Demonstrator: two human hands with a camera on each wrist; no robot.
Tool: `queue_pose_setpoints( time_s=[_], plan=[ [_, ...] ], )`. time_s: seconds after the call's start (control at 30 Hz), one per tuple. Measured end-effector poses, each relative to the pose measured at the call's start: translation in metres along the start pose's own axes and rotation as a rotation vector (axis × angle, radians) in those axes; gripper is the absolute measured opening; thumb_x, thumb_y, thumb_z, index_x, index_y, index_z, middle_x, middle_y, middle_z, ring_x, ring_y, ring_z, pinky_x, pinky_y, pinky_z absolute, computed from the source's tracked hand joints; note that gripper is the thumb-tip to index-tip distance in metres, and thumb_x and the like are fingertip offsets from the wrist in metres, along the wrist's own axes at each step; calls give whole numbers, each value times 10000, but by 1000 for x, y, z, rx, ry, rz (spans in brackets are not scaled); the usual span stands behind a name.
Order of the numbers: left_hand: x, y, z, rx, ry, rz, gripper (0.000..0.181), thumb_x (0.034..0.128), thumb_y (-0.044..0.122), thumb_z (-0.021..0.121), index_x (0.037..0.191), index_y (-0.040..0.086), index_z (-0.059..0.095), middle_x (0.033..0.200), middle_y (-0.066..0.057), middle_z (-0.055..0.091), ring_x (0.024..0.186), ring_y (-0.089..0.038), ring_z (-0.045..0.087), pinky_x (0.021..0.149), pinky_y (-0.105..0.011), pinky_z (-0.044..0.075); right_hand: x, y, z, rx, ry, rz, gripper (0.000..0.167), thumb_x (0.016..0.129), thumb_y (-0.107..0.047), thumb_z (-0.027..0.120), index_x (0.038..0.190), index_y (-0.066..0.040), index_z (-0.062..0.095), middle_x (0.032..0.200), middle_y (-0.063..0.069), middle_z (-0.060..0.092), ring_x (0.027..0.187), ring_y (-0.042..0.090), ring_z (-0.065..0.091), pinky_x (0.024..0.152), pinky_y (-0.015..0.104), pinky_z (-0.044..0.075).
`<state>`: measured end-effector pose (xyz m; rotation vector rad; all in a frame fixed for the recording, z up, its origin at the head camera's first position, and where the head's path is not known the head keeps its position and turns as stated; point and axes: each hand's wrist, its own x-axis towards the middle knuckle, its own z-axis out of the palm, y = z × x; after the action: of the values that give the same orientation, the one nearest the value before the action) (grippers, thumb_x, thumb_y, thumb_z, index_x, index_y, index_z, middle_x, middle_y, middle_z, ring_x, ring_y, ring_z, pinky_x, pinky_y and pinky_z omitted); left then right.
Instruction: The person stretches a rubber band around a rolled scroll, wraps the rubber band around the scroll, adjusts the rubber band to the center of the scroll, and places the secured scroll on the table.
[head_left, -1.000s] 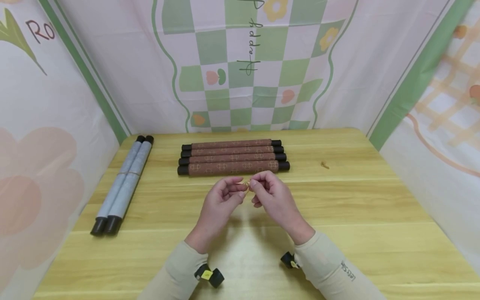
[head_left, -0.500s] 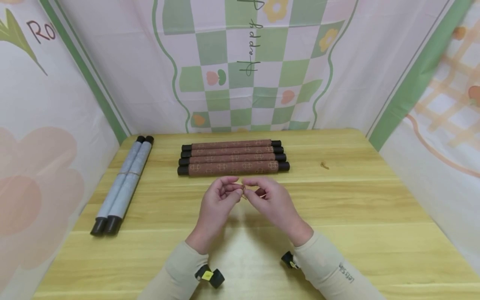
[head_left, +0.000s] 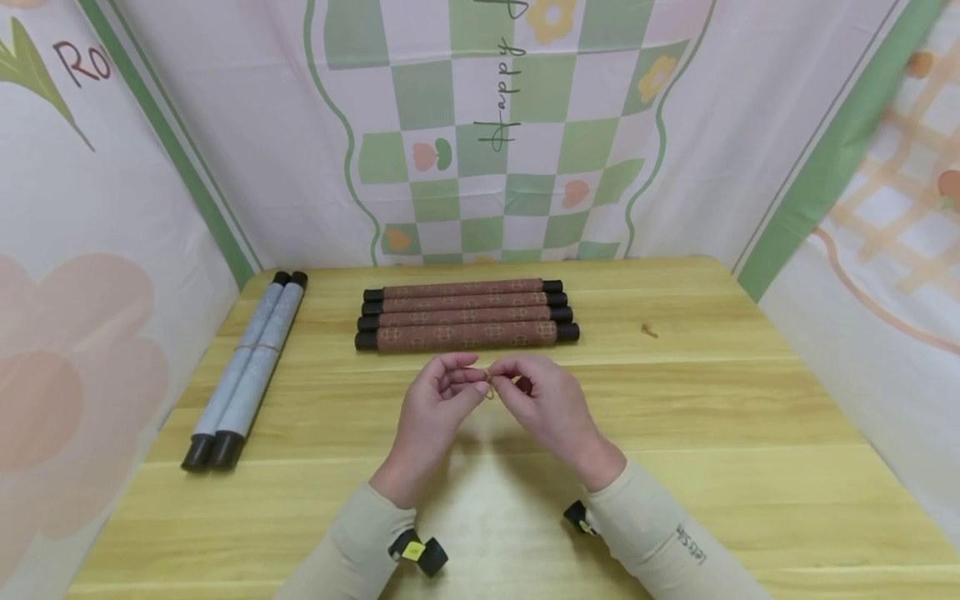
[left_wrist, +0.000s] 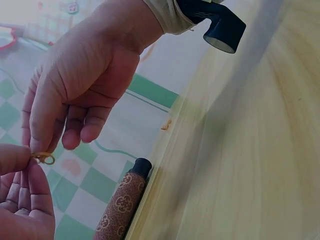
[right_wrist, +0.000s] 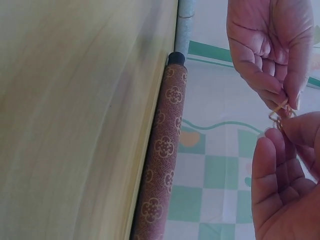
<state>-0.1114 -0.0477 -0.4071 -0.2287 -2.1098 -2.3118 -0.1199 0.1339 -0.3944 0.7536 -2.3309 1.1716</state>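
A thin yellowish rubber band (head_left: 491,392) is pinched between the two hands above the middle of the table. My left hand (head_left: 437,408) grips it between thumb and fingers. From the other side, my right hand (head_left: 551,410) pinches it with thumb and forefinger. Small loops of the band (right_wrist: 274,117) stick out between the fingertips in the right wrist view; it looks tangled or twisted. Just beyond the hands, several brown patterned scrolls (head_left: 467,336) with black end caps lie side by side. Neither hand touches them.
Two light grey-blue scrolls (head_left: 258,367) lie together at the table's left, bound by a band (head_left: 257,347). Another small yellowish-brown band (head_left: 649,331) lies crumpled at the right. Printed curtains (head_left: 495,200) surround the wooden table (head_left: 712,500) at the back and sides.
Both hands have shifted slightly toward each other and the right hand's fingers have changed their pinch. The rubber band's loop has turned between the fingertips. The scrolls have not moved.
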Motion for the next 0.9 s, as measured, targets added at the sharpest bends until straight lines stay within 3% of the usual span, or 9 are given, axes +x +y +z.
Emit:
queue_pose_setpoints(
  time_s=[0.23, 0.37, 0.5, 0.6, 0.9],
  plan=[
    [1, 1, -1, 43, 44, 8, 315, 950, 57, 722, 1257, 49, 649, 1140, -149, 703, 1019, -200, 676, 893, -270, 584, 1, -1, -4, 84, 0, 186, 70, 983, -91, 701, 1052, -100, 697, 995, 19, 730, 804, 159, 683, 695, 265, 582],
    [1, 2, 0, 26, 71, 5, 288, 961, 31, 685, 1246, 35, 649, 1116, -197, 674, 952, -209, 669, 853, -275, 591, 2, -1, -7, 233, -19, 327, 93, 1015, -129, 664, 1089, -73, 661, 991, 87, 705, 778, 279, 695, 654, 306, 605],
    [2, 2, 1, -9, 100, -9, 273, 970, 5, 634, 1243, 18, 637, 1068, -186, 642, 935, -276, 668, 841, -288, 598, 3, -2, -10, 351, -11, 437, 139, 1034, -164, 641, 1104, -45, 625, 981, 144, 682, 781, 302, 700, 635, 363, 625],
    [2, 1, 2, -35, 117, -17, 264, 981, -2, 602, 1244, 1, 628, 1057, -188, 628, 943, -284, 675, 844, -291, 602, 3, -2, -11, 383, 0, 471, 166, 1038, -181, 637, 1106, -31, 611, 1002, 162, 692, 781, 258, 708, 638, 374, 629],
    [3, -1, 1, -33, 133, -14, 251, 1016, 41, 574, 1259, -7, 611, 1043, -151, 616, 945, -286, 683, 839, -290, 604, 4, -2, -12, 442, 17, 527, 178, 1047, -179, 615, 1129, -25, 579, 968, 166, 673, 770, 326, 701, 638, 382, 627]
  ],
)
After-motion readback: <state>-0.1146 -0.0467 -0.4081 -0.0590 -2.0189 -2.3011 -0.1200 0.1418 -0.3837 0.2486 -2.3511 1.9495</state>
